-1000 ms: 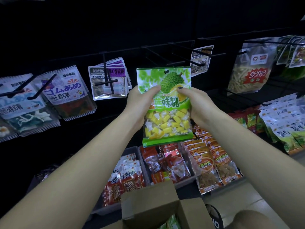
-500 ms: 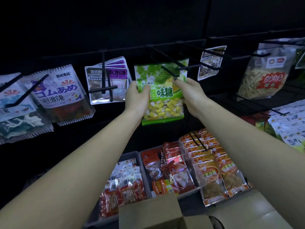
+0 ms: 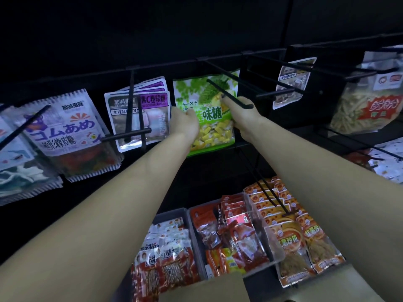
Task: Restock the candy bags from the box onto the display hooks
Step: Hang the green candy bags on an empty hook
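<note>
A cardboard box (image 3: 205,288) flap sits nearest. Farther up, the left hand (image 3: 184,120) and right hand (image 3: 242,112) pinch the green candy bag (image 3: 205,112) by its sides, already threaded on the black hook (image 3: 229,93). The person should slide it level toward the back, then release.

Both hands, left (image 3: 184,122) and right (image 3: 244,114), grip the green candy bag (image 3: 209,118) threaded on a black display hook (image 3: 229,94).

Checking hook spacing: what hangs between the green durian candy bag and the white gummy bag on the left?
Head view: a stack of purple-and-white candy bags on its own hook, between the durian candy bag and the gummy bag.
</note>
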### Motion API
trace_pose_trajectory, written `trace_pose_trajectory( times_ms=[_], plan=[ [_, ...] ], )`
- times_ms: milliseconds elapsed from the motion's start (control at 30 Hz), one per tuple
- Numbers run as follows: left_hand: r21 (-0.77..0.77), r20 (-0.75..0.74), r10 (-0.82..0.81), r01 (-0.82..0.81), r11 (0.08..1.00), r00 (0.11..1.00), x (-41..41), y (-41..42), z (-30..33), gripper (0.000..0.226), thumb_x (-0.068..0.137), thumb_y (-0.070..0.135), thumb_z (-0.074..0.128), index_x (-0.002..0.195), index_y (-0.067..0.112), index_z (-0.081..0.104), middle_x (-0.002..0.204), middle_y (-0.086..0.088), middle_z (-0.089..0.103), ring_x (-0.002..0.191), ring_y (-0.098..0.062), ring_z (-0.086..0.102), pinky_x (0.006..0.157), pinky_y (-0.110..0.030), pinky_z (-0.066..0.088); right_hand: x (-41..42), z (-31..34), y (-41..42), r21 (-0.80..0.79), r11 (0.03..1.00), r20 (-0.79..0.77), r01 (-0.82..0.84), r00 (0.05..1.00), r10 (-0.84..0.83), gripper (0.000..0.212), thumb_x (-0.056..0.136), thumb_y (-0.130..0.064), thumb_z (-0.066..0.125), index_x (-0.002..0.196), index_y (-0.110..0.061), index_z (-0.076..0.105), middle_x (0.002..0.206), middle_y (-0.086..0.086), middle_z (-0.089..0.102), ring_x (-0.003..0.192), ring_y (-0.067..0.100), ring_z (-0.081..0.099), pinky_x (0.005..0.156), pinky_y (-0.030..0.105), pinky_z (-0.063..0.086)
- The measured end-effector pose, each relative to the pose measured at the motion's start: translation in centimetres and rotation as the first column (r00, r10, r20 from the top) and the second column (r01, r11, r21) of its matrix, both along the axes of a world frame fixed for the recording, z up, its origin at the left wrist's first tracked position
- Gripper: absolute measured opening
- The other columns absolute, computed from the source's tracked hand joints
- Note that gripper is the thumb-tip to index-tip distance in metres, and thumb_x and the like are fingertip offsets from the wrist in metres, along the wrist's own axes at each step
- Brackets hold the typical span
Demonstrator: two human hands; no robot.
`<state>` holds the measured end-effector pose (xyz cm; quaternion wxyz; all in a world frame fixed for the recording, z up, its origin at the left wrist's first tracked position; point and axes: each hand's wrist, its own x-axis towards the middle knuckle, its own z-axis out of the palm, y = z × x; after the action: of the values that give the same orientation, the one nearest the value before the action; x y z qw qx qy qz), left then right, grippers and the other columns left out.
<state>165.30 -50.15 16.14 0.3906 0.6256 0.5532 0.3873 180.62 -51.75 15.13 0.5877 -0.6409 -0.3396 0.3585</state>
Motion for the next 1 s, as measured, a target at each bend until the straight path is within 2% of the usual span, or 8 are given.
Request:
trace_pose_trajectory(
  times_ms=[100, 300, 433, 567, 667, 767, 900, 1000],
  plan=[
    [-0.034, -0.028, -0.010, 0.009, 0.999, 1.000, -0.2, -0.9, -0.5, 0.056, 0.111, 0.029, 0.036, 0.155, -0.002, 0.021, 0.146, -0.020, 0.050, 0.125, -0.034, 0.054, 0.099, -0.039, 0.043, -1.4, 0.3, -2.2, -0.020, 0.999, 0.077, 0.050, 0.996, -0.048, 0.067, 0.091, -0.054, 0.066, 0.142, -0.011, 0.053, 0.135, 0.011, 0.063, 0.125, 0.030, 0.060, 0.096, 0.039, 0.050],
    [-0.168, -0.094, -0.140, 0.122, 0.978, 0.986, -2.3, -5.1, -2.6, 0.067, 0.105, 0.030, 0.053, 0.155, 0.001, 0.020, 0.150, -0.015, 0.047, 0.134, -0.032, 0.050, 0.096, -0.031, 0.041, -4.2, -2.1, -8.5, -0.115, 0.982, 0.330, 0.148, 0.938, -0.103, 0.074, 0.098, -0.039, 0.064, 0.157, -0.007, 0.032, 0.152, 0.018, 0.049, 0.138, 0.035, 0.049, 0.110, 0.037, 0.041],
    [-0.293, -0.263, -0.299, 0.219, 0.931, 0.917, -5.9, -9.3, -6.4, 0.074, 0.099, 0.032, 0.061, 0.156, 0.001, 0.025, 0.150, -0.018, 0.049, 0.134, -0.032, 0.051, 0.103, -0.030, 0.045, -8.6, -6.8, -14.7, -0.119, 0.988, 0.497, 0.102, 0.867, -0.029, 0.057, 0.096, -0.027, 0.067, 0.144, -0.007, 0.046, 0.138, 0.021, 0.056, 0.127, 0.035, 0.056, 0.104, 0.036, 0.044],
    [-0.384, -0.393, -0.428, 0.278, 0.880, 0.814, -10.5, -14.5, -13.0, 0.063, 0.100, 0.032, 0.060, 0.151, 0.007, 0.034, 0.138, -0.014, 0.060, 0.119, -0.030, 0.062, 0.094, -0.035, 0.051, -12.6, -12.9, -20.4, -0.221, 0.975, 0.475, 0.006, 0.874, 0.103, 0.040, 0.096, -0.015, 0.065, 0.133, -0.007, 0.054, 0.119, 0.010, 0.062, 0.106, 0.025, 0.062, 0.085, 0.028, 0.044],
    [-0.332, -0.475, -0.499, 0.377, 0.864, 0.725, -14.0, -19.5, -18.2, 0.050, 0.101, 0.018, 0.058, 0.147, 0.007, 0.041, 0.136, -0.013, 0.059, 0.124, -0.033, 0.059, 0.092, -0.033, 0.047, -15.1, -18.1, -23.9, -0.349, 0.936, 0.452, -0.040, 0.868, 0.205, 0.025, 0.090, -0.006, 0.066, 0.113, -0.012, 0.060, 0.104, 0.009, 0.069, 0.099, 0.028, 0.066, 0.084, 0.033, 0.049],
    [-0.249, -0.634, -0.542, 0.518, 0.818, 0.552, -17.1, -23.6, -23.4, 0.046, 0.095, 0.017, 0.058, 0.140, 0.010, 0.049, 0.129, -0.013, 0.060, 0.120, -0.034, 0.058, 0.096, -0.041, 0.048, -17.2, -24.1, -26.9, -0.545, 0.831, 0.429, -0.110, 0.816, 0.389, 0.020, 0.086, -0.012, 0.065, 0.106, -0.016, 0.063, 0.100, 0.011, 0.073, 0.100, 0.032, 0.069, 0.083, 0.032, 0.051],
    [-0.244, -0.763, -0.579, 0.701, 0.670, 0.288, -20.1, -26.8, -28.6, 0.048, 0.093, 0.022, 0.060, 0.140, 0.015, 0.052, 0.141, -0.009, 0.052, 0.132, -0.030, 0.048, 0.109, -0.038, 0.037, -19.2, -30.6, -30.0, -0.762, 0.571, 0.192, -0.306, 0.736, 0.649, 0.031, 0.091, -0.021, 0.066, 0.122, -0.017, 0.065, 0.121, 0.005, 0.070, 0.116, 0.024, 0.066, 0.103, 0.035, 0.051],
    [-0.172, -0.856, -0.490, 0.800, 0.575, 0.168, -21.9, -26.7, -31.2, 0.055, 0.091, 0.028, 0.064, 0.143, 0.018, 0.054, 0.151, -0.010, 0.045, 0.140, -0.033, 0.040, 0.124, -0.046, 0.023, -19.8, -34.5, -30.9, -0.862, 0.385, 0.074, -0.330, 0.670, 0.739, 0.029, 0.097, -0.021, 0.062, 0.125, -0.021, 0.066, 0.124, 0.004, 0.068, 0.116, 0.021, 0.064, 0.106, 0.038, 0.051]
  ],
)
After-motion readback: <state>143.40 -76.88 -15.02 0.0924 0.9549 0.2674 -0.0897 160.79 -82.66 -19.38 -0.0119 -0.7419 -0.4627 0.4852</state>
